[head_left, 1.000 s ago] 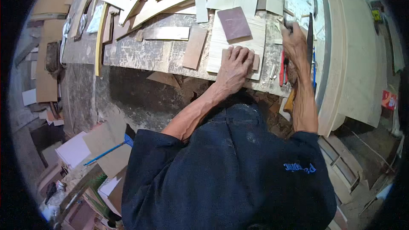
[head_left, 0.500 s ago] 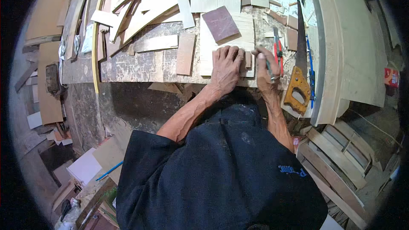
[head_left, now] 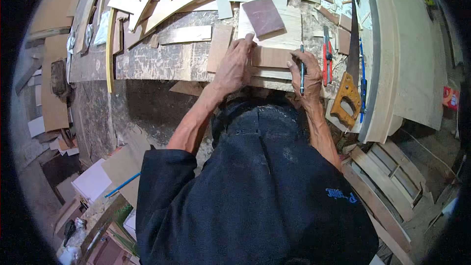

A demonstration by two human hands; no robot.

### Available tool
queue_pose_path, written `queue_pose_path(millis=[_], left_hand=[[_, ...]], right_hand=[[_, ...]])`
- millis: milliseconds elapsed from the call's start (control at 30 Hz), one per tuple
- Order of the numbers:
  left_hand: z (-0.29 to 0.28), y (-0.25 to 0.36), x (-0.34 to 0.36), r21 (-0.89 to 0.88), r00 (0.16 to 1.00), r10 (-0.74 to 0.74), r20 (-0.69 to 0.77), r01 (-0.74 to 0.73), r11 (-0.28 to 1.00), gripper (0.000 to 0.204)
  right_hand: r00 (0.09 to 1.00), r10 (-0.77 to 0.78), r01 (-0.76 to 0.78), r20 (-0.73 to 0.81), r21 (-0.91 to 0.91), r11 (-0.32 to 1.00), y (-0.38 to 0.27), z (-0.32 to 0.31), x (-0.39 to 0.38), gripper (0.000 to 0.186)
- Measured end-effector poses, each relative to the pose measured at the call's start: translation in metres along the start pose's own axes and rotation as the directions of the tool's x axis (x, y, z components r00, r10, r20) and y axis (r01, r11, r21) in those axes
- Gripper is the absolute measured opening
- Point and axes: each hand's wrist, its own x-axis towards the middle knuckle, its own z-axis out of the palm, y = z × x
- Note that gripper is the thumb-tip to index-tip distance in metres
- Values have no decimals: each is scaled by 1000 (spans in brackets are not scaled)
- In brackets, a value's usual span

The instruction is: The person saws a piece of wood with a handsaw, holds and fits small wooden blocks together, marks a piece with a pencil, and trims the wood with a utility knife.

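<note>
A flat brown wooden strip (head_left: pixel 274 57) lies crosswise at the table's near edge, over a pale board (head_left: pixel 293 22). My left hand (head_left: pixel 234 66) is closed at the strip's left end, with the thumb and fingers pinched against it. In my right hand (head_left: pixel 308 71) a slim dark pen (head_left: pixel 302 73) stands nearly lengthwise between the fingers, beside the strip's right end. A dark reddish-brown square piece (head_left: pixel 265 17) rests tilted on the pale board. Left of the strip, another brown wood piece (head_left: pixel 220 48) lies partly behind my left hand.
To the right of my right hand lie a red-handled tool (head_left: pixel 327 61), a handsaw (head_left: pixel 347 100) and a blue rod-like tool (head_left: pixel 363 88). Wood offcuts (head_left: pixel 186 35) crowd the table's far left. A large curved panel (head_left: pixel 409 44) stands along the right side.
My left hand has moved left from on top of the strip to its left end, uncovering it. My right hand has turned, and the pen now points lengthwise. The view has shifted slightly.
</note>
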Motion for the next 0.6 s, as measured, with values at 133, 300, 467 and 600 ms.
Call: queue_pose_path(millis=[133,300,467,600], left_hand=[[-15,-3,-1,-95,1000,4,21,-2,995,98],[-2,-23,-7,-273,998,8,-66,-26,962,98],[1,-25,-7,-164,989,58,-136,-80,983,85],[2,-21,-11,-135,990,20,-142,-40,990,87]], right_hand=[[999,29,-30,19,36,999,-3,0,1,26],[997,71,-71,28,19,997,-10,1,0,25],[1000,-24,25,13,-61,998,-4,4,1,24],[998,36,-34,55,-47,998,-7,4,1,25]])
